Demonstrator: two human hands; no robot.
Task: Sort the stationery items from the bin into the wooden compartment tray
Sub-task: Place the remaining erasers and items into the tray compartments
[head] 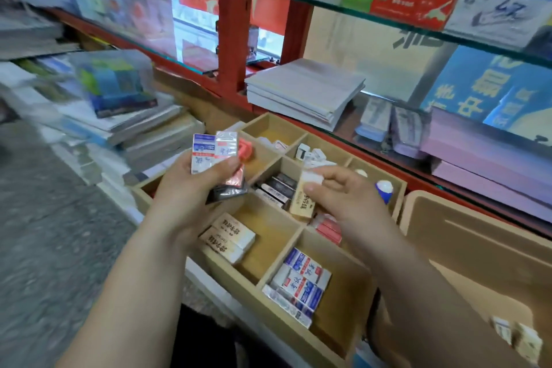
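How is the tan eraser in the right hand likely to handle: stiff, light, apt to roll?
Probably stiff: the tan eraser holds its block shape, pinched at one end by the right hand. Likely light: a pinch alone carries it. Flat sides suggest no rolling.

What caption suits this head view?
Left hand grips assorted packets; right hand pinches a beige eraser over the wooden tray.

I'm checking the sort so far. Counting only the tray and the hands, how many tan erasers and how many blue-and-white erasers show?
Tan erasers: 3, two in the tray, one in the right hand.
Blue-and-white erasers: 4 visible, three in the tray, one in the left hand; the stack may hide more.
Total: 7.
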